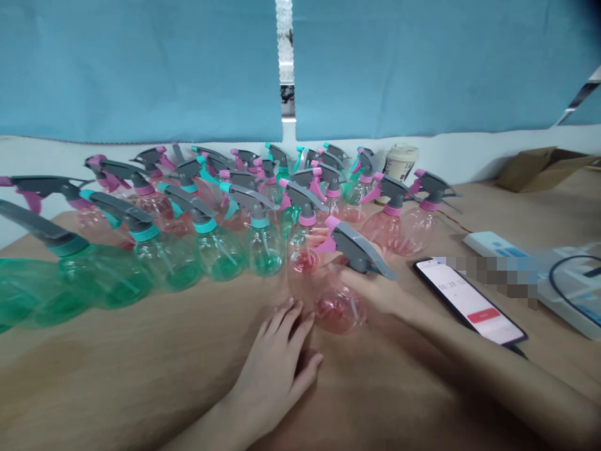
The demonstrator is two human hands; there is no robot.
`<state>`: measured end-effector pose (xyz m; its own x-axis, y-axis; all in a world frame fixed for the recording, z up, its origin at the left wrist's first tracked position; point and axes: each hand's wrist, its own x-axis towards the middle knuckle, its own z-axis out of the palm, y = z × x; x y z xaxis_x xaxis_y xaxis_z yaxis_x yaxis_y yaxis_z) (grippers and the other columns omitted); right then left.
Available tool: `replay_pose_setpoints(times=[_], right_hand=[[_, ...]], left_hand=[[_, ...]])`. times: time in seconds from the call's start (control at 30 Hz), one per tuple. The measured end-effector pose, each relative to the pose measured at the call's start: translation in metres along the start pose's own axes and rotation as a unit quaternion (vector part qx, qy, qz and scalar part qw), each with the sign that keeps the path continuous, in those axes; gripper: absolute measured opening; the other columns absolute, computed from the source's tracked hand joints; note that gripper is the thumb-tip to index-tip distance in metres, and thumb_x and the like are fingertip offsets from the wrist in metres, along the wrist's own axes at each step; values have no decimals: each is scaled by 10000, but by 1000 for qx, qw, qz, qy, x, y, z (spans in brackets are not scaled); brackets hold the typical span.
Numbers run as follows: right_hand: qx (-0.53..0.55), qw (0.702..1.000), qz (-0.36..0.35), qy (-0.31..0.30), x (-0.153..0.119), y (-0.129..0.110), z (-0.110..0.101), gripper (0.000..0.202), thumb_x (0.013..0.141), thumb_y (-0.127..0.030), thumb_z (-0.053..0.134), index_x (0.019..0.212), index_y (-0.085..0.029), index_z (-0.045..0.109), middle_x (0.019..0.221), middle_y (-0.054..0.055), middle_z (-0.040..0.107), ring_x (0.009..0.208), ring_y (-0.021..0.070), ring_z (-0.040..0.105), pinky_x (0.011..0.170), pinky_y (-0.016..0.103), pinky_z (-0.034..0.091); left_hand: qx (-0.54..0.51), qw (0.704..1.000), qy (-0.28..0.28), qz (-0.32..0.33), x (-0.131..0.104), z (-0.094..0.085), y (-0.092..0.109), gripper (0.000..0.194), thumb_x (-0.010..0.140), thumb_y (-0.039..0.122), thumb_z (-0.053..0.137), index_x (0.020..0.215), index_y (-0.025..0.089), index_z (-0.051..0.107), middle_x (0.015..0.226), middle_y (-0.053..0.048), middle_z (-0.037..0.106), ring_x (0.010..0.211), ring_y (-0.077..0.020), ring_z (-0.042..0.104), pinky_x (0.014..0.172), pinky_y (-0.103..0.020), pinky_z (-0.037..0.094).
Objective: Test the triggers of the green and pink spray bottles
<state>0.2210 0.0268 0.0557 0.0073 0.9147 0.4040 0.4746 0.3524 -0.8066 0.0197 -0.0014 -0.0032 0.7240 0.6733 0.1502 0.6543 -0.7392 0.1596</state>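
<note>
My right hand is wrapped round the neck of a pink spray bottle with a grey and pink trigger head. The bottle stands at the front of the group, and part of its neck is hidden by my fingers. Flat on the table lies my left hand, fingers stretched out, just left of that bottle's base and holding nothing. Right behind the held bottle is another pink spray bottle. A row of green spray bottles runs off to the left.
More pink and green spray bottles crowd toward the wall. A phone showing a running timer lies at right, beside a white power strip. A paper cup and a cardboard box stand at the back of the brown table.
</note>
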Motion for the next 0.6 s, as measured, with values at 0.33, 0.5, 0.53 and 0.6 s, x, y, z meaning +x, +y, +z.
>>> replay_pose_setpoints(times=[0.33,0.5,0.53,0.6], right_hand=[[19,998,31,-43,1,3,0,81,641,-182,463,701,-217,503,622,-21,504,570,123,477,544,262,424],[-1,998,45,-40,0,3,0,60,651,-203,465,678,-223,515,653,-10,538,608,146,518,585,295,440],[-2,998,46,-37,0,3,0,54,653,-203,465,664,-224,514,652,-10,539,608,148,520,587,299,440],[1,998,44,-35,0,4,0,67,659,-203,462,660,-226,525,656,-10,544,609,153,525,596,307,442]], left_hand=[[-1,1000,5,-1,0,0,0,447,855,364,481,1247,150,450,1334,-125,406,1239,-287,329,979,-470,324],[-3,1000,3,0,-1,0,0,446,854,360,485,1248,153,450,1341,-123,398,1243,-285,323,985,-467,314],[-3,1000,2,-1,-1,1,0,448,855,360,484,1250,152,449,1342,-124,395,1245,-286,321,987,-468,311],[-3,1000,0,-3,-1,1,0,452,856,365,481,1253,152,447,1344,-125,394,1246,-287,319,986,-466,312]])
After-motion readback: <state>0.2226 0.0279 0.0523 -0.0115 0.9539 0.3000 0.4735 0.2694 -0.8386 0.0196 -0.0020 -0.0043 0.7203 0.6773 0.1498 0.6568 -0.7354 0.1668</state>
